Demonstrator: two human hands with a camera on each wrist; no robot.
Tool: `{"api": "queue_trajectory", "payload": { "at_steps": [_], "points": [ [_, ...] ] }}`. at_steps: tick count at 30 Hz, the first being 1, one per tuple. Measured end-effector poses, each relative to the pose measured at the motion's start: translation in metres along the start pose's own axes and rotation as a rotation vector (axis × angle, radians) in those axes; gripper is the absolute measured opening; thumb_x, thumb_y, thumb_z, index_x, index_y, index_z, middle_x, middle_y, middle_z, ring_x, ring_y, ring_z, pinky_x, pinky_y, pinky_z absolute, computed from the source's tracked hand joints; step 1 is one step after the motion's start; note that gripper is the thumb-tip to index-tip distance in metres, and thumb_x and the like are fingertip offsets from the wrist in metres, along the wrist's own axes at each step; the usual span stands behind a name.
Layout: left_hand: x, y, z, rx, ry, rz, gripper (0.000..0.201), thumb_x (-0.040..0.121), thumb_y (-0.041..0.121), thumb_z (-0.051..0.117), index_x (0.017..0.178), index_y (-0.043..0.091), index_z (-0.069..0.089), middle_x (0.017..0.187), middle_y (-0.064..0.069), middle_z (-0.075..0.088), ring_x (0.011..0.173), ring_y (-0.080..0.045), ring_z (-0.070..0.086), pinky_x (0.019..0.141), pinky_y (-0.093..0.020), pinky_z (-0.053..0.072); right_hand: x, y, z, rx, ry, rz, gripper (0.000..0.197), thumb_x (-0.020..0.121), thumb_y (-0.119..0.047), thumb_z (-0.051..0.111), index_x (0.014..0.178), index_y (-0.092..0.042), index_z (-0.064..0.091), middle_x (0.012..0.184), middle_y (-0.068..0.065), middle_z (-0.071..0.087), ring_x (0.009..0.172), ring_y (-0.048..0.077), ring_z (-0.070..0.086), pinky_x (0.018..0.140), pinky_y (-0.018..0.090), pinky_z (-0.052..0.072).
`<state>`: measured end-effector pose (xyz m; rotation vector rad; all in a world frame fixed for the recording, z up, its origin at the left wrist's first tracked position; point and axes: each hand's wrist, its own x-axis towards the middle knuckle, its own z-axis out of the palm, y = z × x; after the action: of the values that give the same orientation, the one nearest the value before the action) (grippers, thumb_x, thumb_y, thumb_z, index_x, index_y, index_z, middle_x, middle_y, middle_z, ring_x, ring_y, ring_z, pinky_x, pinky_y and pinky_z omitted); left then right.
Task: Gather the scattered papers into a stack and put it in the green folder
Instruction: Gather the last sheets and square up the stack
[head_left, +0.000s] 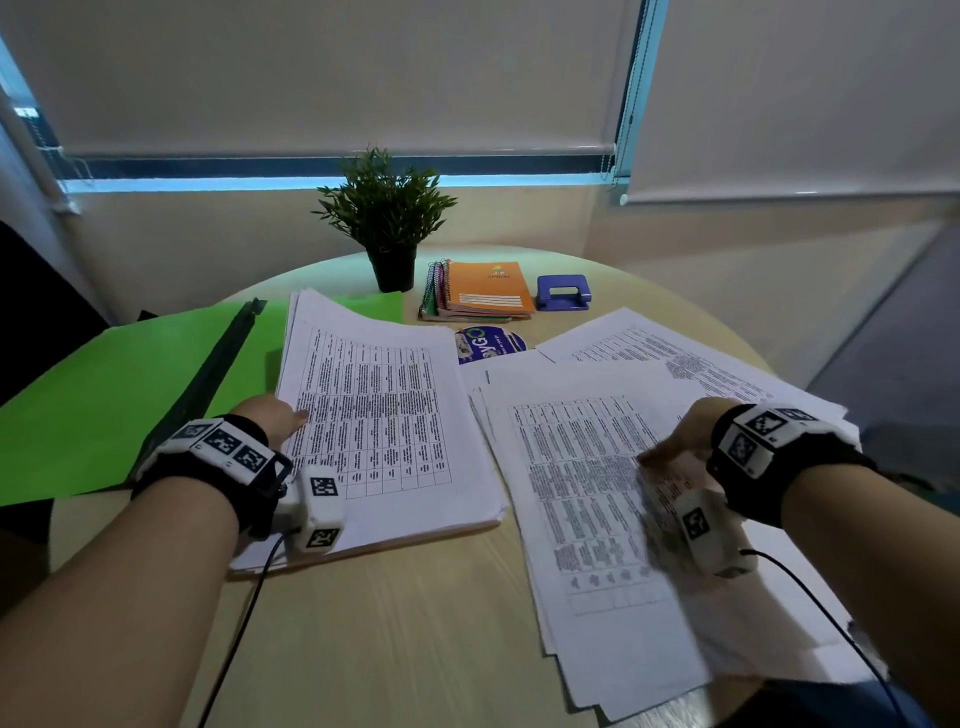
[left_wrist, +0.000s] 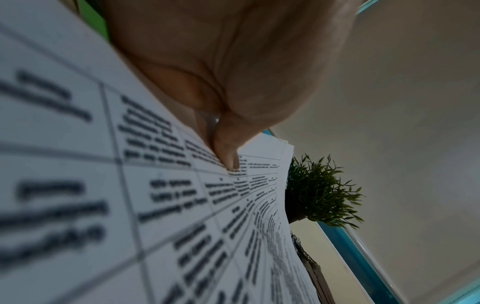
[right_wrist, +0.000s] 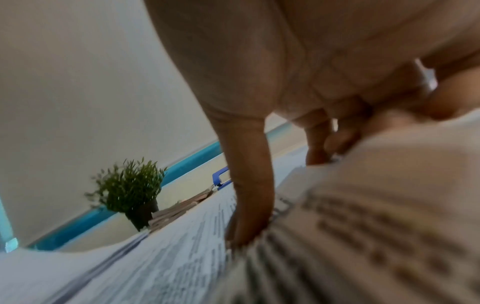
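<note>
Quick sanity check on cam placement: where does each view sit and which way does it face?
Head: worn high, looks forward and down at the table; shows both forearms, left hand, right hand.
Left wrist: low over the paper stack, looks along the thumb pressing it.
Right wrist: low over loose papers, looks along fingers touching them.
Shared: the potted plant shows in all three.

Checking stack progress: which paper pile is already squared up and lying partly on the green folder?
The left pile, under the left hand: edges aligned, far end over the green folder. The right pile is fanned out on the table.
</note>
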<state>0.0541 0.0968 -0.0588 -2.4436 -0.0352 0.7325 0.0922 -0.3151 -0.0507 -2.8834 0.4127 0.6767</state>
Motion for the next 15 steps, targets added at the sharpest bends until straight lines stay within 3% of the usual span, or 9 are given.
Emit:
{"api": "queue_trajectory", "payload": {
  "at_steps": [2,4,7,10,13,15],
  "points": [
    [0.001,-0.001,0.0,0.017,-0.003,-0.007,0.063,0.098,0.005,0.035,0.152,0.014,0.002,0.136,-0.013,0.049,0.125,-0.024,0.049,0.097,-0.026,0.042,-0.001,0.0,0.002,0.031,-0.005,0.003,0.064,0.064,-0.055,0.077,0.101,-0.005,0.063,0.107,0.009,0.066,0.104,0.025,0.06,0.083,0.029,0.045],
    [0.001,0.0,0.0,0.04,-0.007,-0.002,0.063,0.099,0.007,0.035,0.152,0.013,0.003,0.137,-0.013,0.049,0.125,-0.024,0.048,0.097,-0.026,0.042,-0.002,-0.002,0.003,0.016,0.006,0.007,0.068,0.066,-0.056,0.075,0.109,-0.004,0.062,0.11,0.009,0.066,0.104,0.024,0.06,0.083,0.029,0.045],
    [0.001,0.001,0.0,0.045,-0.007,0.007,0.063,0.098,0.006,0.036,0.152,0.013,0.003,0.135,-0.013,0.05,0.124,-0.023,0.05,0.096,-0.026,0.043,-0.001,-0.003,0.005,0.031,0.0,0.012,0.063,0.063,-0.057,0.076,0.096,-0.006,0.062,0.095,0.007,0.066,0.092,0.023,0.059,0.075,0.026,0.043],
    [0.003,0.0,0.001,0.035,-0.002,0.0,0.064,0.097,0.002,0.033,0.152,0.014,0.003,0.135,-0.012,0.051,0.123,-0.023,0.05,0.095,-0.025,0.043,0.001,0.002,0.008,0.083,0.009,0.03,0.055,0.066,-0.051,0.078,0.092,-0.006,0.061,0.093,0.008,0.063,0.089,0.023,0.057,0.077,0.027,0.043],
    [0.003,0.0,0.002,0.017,0.01,0.002,0.064,0.097,0.0,0.032,0.152,0.015,0.003,0.134,-0.012,0.051,0.123,-0.023,0.051,0.095,-0.025,0.043,0.006,0.009,0.01,0.227,-0.014,0.042,0.028,0.076,-0.029,0.076,0.079,-0.007,0.06,0.095,0.013,0.058,0.09,0.025,0.054,0.089,0.033,0.048],
    [0.002,0.0,0.0,0.0,0.012,-0.006,0.063,0.098,0.001,0.031,0.152,0.014,0.003,0.135,-0.012,0.05,0.124,-0.023,0.05,0.096,-0.024,0.043,0.011,0.013,0.01,0.274,-0.023,0.049,0.022,0.074,-0.021,0.077,0.073,-0.011,0.057,0.089,0.012,0.057,0.091,0.026,0.054,0.095,0.039,0.049]
  ]
}}
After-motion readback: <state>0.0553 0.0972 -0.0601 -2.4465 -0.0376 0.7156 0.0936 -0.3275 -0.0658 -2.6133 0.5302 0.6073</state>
